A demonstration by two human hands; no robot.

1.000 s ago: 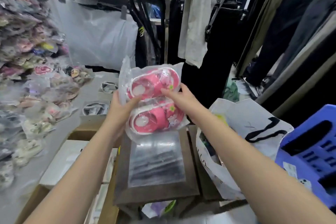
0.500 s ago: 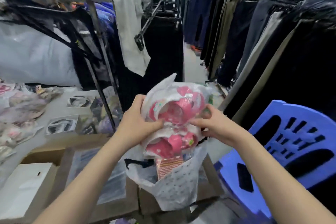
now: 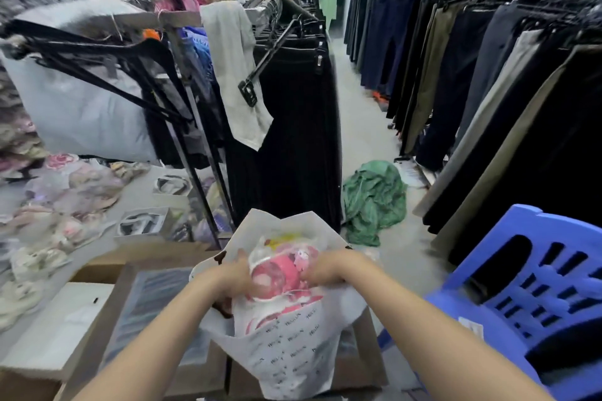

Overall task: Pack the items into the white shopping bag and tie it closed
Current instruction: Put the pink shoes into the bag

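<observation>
Head view of a clothing shop aisle. One white shopping bag (image 3: 293, 355), printed with small dark lettering, stands open on the brown cardboard boxes (image 3: 361, 365) at the bottom centre. In its mouth sits one clear plastic packet (image 3: 283, 273) holding pink slippers; two pink shapes show through the film, one above the other, and the lower one is already partly below the bag's rim. The packet is blurred, so finer detail cannot be told.

Two bare hands reach in from below. The left hand (image 3: 233, 277) is curled against the left side of the packet, fingers closed on the film and the bag's edge. The right hand (image 3: 325, 268) is curled over the packet's right side, fingers bent down onto it. Both hands touch the packet; how tightly each grips cannot be told.

Surroundings: one blue plastic chair (image 3: 534, 296) just beside the bag on the right; one crumpled green cloth (image 3: 374, 202) on the floor beyond the bag; one pale towel (image 3: 237, 75) draped over the metal rack (image 3: 182, 18) at centre; dark trousers (image 3: 456, 75) hanging in rows along the right; many bagged slippers (image 3: 65, 205) heaped on the floor at left, too blurred to count; one white flat box (image 3: 58, 329) at lower left.
</observation>
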